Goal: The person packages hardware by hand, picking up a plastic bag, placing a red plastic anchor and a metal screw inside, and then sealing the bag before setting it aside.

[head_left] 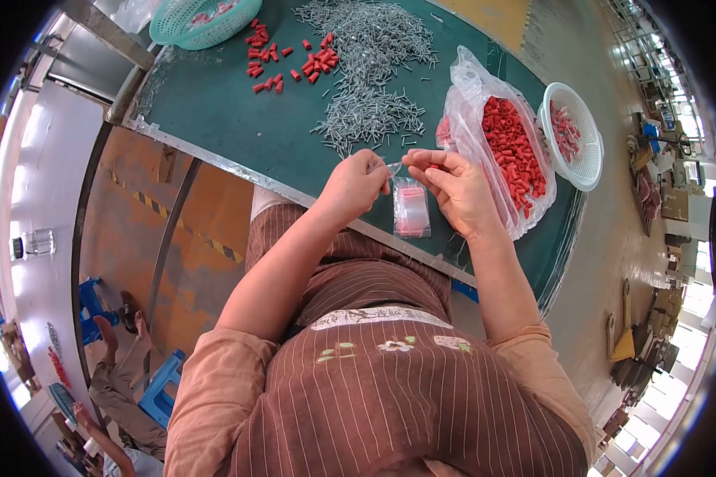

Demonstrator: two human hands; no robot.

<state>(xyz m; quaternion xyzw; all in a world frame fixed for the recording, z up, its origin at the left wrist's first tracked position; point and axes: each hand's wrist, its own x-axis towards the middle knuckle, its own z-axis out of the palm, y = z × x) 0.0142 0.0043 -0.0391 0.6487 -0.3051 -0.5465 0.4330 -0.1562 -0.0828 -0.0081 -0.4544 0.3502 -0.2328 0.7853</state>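
Over the table's near edge, my left hand [356,184] is closed in a pinch on a small clear plastic bag [394,168]. My right hand [455,189] is just right of the bag, its fingers curled in and thumb pressed toward them. A bit of red shows at its fingertips, too small to name. Below and between my hands lies a stack of clear zip bags [411,210] with red strips. Loose grey screws [371,111] are heaped beyond my left hand. To the right of my right hand, a large clear bag [463,91] holds many red plastic plugs [515,147].
A white basket [589,171] with red and grey pieces stands at the table's right edge. A green basket [203,33] is at the far left, near loose red plugs [277,52]. Another person's legs [123,381] and a blue stool [163,388] are at lower left.
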